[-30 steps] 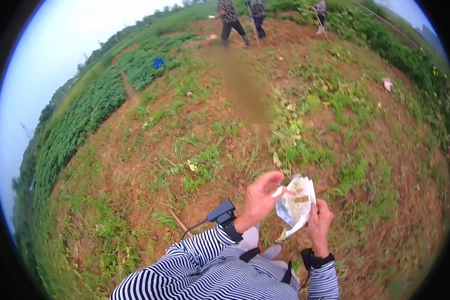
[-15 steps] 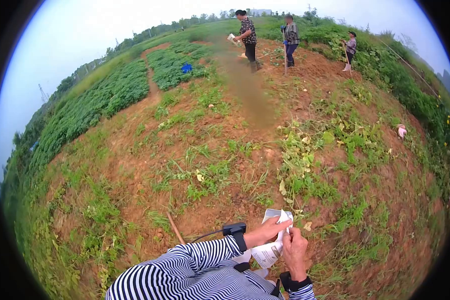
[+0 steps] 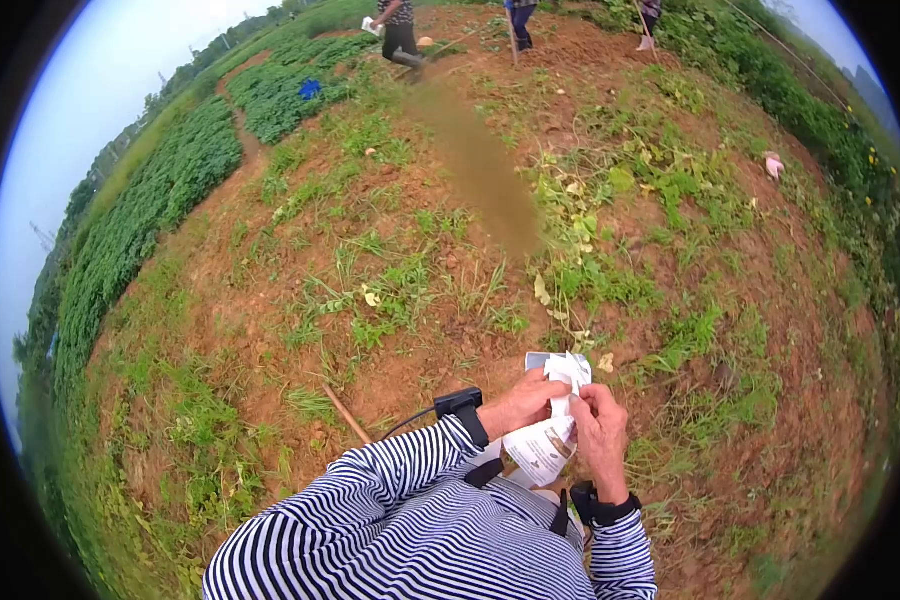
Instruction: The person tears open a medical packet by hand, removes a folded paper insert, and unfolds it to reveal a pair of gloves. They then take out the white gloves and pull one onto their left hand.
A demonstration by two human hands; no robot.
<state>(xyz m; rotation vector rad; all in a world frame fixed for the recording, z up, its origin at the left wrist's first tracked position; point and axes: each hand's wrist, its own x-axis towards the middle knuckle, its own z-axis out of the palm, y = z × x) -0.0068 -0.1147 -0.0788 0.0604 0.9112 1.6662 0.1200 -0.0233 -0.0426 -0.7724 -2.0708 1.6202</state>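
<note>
In front of my body I hold a white printed packet (image 3: 542,452), its lettered side facing up and its top crumpled. My left hand (image 3: 526,402) is closed on its upper left side, the fingertips partly hidden by a white folded flap (image 3: 568,372). From the right, my right hand (image 3: 602,428) pinches the packet's edge, with thumb and forefinger close to my left fingers. What the packet contains is hidden.
A wooden handle (image 3: 346,413) lies on the soil left of my left forearm. Weeds and uprooted vines (image 3: 590,270) spread ahead. Farther off are a pink object (image 3: 774,166), a blue object (image 3: 310,90), and three people, one walking with a white item (image 3: 372,26).
My view has tilted down, so the people sit higher and are cut off. Both hands still grip the packet, with the fingers shifted slightly at its top. The walking person has stepped left.
</note>
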